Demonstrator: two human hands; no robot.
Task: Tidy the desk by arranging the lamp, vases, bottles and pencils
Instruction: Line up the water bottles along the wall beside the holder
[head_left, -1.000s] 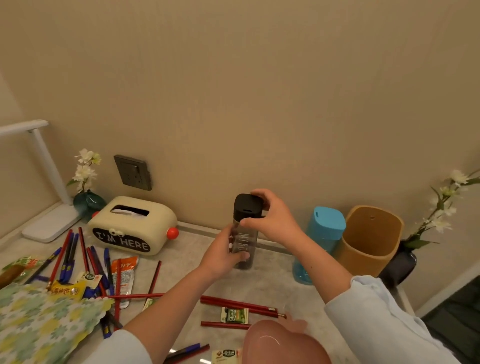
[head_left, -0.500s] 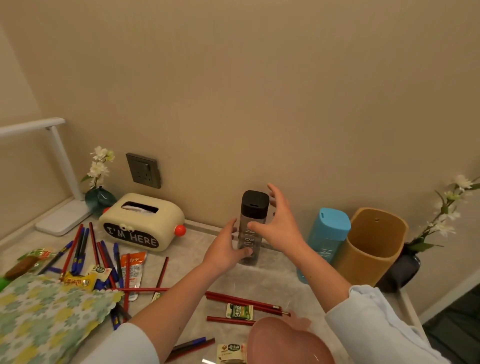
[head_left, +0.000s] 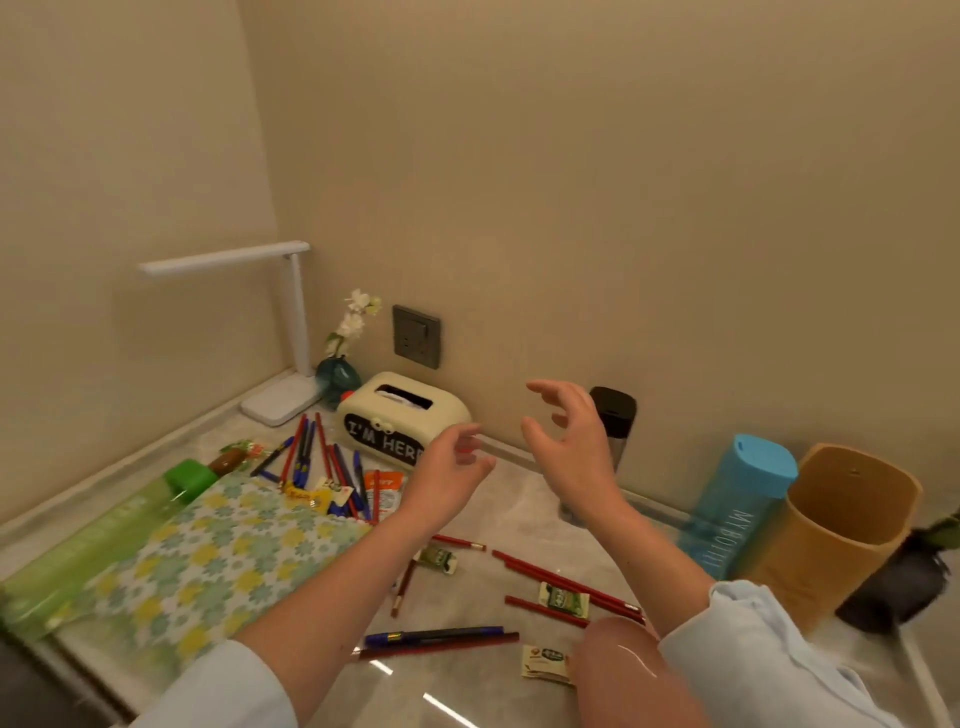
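A clear bottle with a black cap (head_left: 614, 415) stands upright against the back wall, partly hidden behind my right hand (head_left: 574, 441), which hovers open just in front of it. My left hand (head_left: 449, 470) is open too, fingers spread, holding nothing. A blue bottle (head_left: 737, 499) stands to the right. A green bottle (head_left: 98, 535) lies on its side at the left. Red and blue pencils (head_left: 322, 457) lie scattered on the desk, more red pencils (head_left: 561, 582) nearer me. The white lamp (head_left: 291, 322) and a teal vase with white flowers (head_left: 337, 371) stand in the corner. A dark vase (head_left: 898, 587) is at the right edge.
A cream tissue box (head_left: 400, 415) sits by the wall under a socket (head_left: 416, 336). A tan cylindrical holder (head_left: 831, 530) stands right of the blue bottle. A flowered cloth (head_left: 208, 551) covers the left desk. Small snack packets (head_left: 563, 597) lie among the pencils. A pink rounded object (head_left: 623, 670) is near me.
Both hands have let go of the black-capped bottle and pulled back from it, fingers spread. The view has swung left, so the bottle now stands alone by the wall.
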